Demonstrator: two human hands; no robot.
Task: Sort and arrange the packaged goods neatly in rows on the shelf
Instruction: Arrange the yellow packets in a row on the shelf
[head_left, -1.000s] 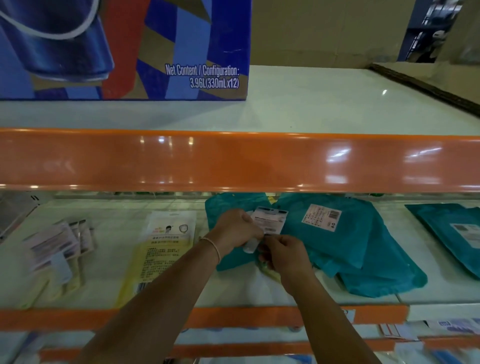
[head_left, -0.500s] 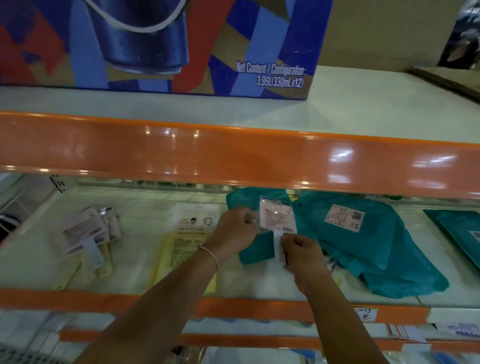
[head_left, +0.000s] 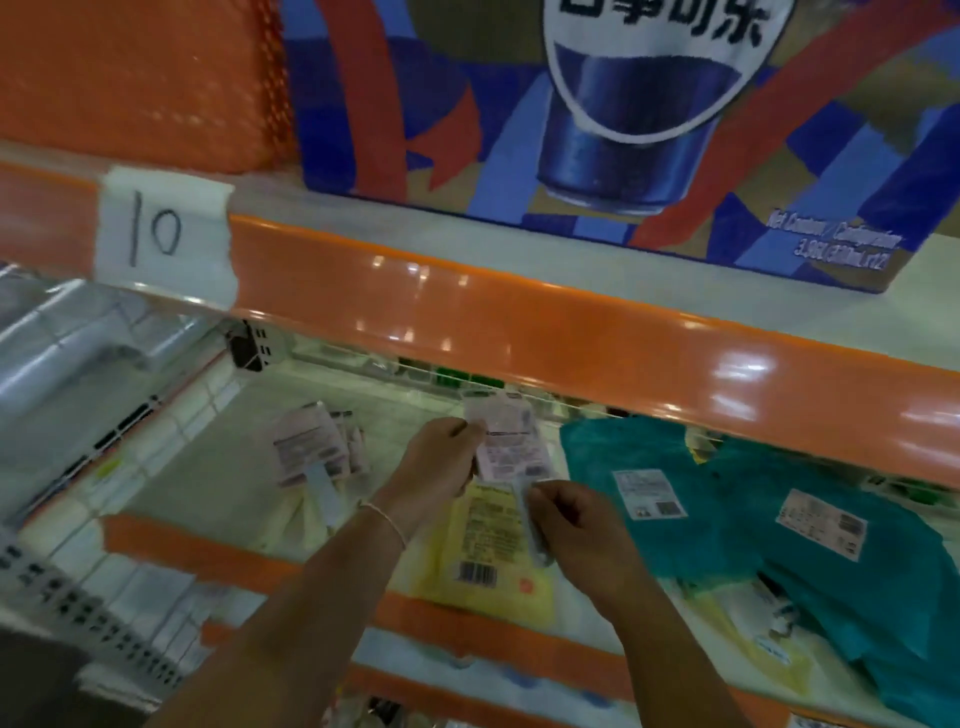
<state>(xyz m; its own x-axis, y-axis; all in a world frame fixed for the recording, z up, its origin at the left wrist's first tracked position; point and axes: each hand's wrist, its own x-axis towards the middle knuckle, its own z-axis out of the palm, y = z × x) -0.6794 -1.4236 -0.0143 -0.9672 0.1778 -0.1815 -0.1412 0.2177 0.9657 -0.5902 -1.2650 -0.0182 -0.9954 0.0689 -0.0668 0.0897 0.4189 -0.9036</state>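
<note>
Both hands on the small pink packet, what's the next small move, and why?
Probably carry the small pink-labelled packet, pinched by left hand and right hand, leftward to the matching pile of pink packets: it is held above the yellow flat pouch.

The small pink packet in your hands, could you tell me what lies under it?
Under the pink packet lies a yellow package on the shelf; the packet and both hands hide its upper part.
</note>
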